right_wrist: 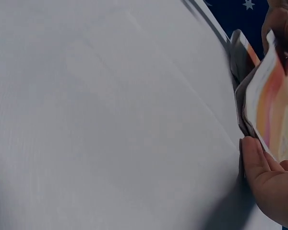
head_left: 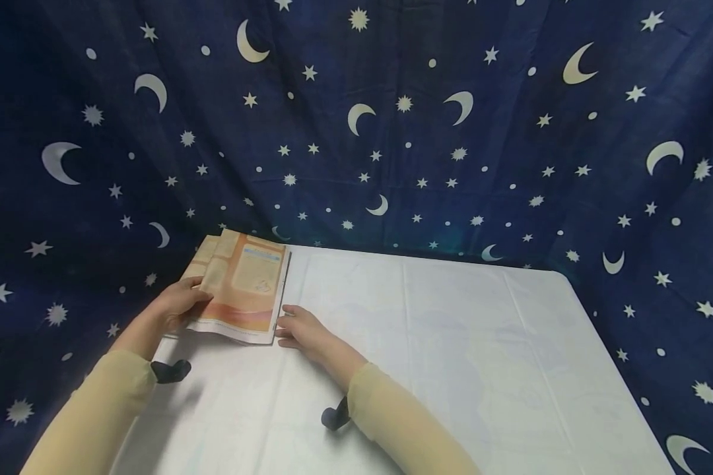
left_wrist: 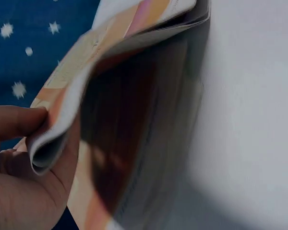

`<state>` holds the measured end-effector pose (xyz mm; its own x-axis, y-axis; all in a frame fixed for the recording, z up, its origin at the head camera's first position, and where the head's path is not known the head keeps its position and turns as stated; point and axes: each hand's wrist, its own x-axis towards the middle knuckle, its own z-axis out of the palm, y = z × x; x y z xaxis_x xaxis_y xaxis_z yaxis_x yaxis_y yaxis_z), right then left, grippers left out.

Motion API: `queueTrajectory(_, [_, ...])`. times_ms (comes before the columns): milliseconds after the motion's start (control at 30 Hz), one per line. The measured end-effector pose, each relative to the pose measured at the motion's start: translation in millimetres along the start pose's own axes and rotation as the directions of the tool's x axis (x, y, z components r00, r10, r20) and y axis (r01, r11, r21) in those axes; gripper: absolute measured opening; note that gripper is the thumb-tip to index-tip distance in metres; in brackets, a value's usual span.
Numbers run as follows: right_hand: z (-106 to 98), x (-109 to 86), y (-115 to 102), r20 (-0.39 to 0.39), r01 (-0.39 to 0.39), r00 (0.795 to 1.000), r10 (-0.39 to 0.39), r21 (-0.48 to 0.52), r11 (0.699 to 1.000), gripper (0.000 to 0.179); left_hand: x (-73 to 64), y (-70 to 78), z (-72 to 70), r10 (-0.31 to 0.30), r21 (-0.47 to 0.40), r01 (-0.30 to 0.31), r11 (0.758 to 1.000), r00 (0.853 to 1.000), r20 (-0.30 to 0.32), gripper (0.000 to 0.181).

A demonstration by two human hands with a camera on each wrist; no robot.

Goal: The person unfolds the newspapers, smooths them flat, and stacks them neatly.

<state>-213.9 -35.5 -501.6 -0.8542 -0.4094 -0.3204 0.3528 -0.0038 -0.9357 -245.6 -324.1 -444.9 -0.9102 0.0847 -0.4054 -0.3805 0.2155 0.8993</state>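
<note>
Filling the backdrop, a navy star-and-moon cloth (head_left: 327, 119) hangs behind the white surface (head_left: 451, 330), and here, by its far left corner, sits the orange-printed booklet (head_left: 249, 270), its upper pages lifted and bowed! The left hand (head_left: 181, 303) pinches those pages at their left edge, thumb on top; the right hand (head_left: 305, 333), fingers fairly straight, touches the right edge. Danger here: squeezing could crease that curling paper, and a leftward shove could send it over the surface's edge.
</note>
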Motion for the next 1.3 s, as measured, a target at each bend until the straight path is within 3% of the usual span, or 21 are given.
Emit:
queueTrajectory(100, [-12,0.2,-4,-0.022,0.015,1.0,-0.016,-0.008,1.0,0.065,-0.9,9.6,10.8,0.066,-0.102,-0.059,0.993,0.995,0.068,0.074])
queueTrajectory(200, [-25,1.6,-9,-0.056,0.018,0.998,-0.016,0.023,1.0,0.069,-2.3,20.8,24.8,0.096,-0.189,-0.074,0.979,0.989,0.112,0.075])
queueTrajectory(433, [-58,-3.8,-19,-0.12,0.009,0.993,0.011,0.166,0.986,0.078,-4.7,36.3,62.7,0.1,-0.275,-0.062,0.96,0.987,0.124,0.077])
queueTrajectory(567, [-82,-14.8,-22,-0.109,0.052,0.994,-0.031,0.196,0.979,0.068,-2.8,36.8,91.5,0.08,-0.249,-0.056,0.967,0.993,0.087,0.079])
queueTrajectory(633, [-95,-22.4,-24,-0.12,0.082,0.991,-0.061,0.172,0.982,0.064,-1.1,35.9,108.2,0.074,-0.229,-0.057,0.972,0.995,0.067,0.078])
queueTrajectory(733, [-118,-34.5,-25,-0.184,0.115,0.977,-0.104,0.052,0.992,0.062,2.6,34.7,134.9,0.078,-0.231,-0.062,0.971,0.995,0.061,0.075])
queueTrajectory(900, [-158,-57.2,-26,-0.321,0.076,0.94,-0.12,-0.147,0.986,0.065,13.0,28.9,179.7,0.064,-0.239,-0.036,0.97,0.992,0.109,0.056])
queueTrajectory(1100, [-207,-87.5,-21,-0.391,0.023,0.916,-0.092,-0.179,0.984,0.066,27.1,27.3,231.7,0.007,-0.171,0.022,0.985,0.986,0.167,0.042])
queueTrajectory(1300, [-251,-118.8,-10,-0.438,-0.017,0.894,-0.096,-0.247,0.969,0.065,38.2,22.5,279.0,0.05,-0.09,-0.031,0.995,0.977,0.209,0.042])
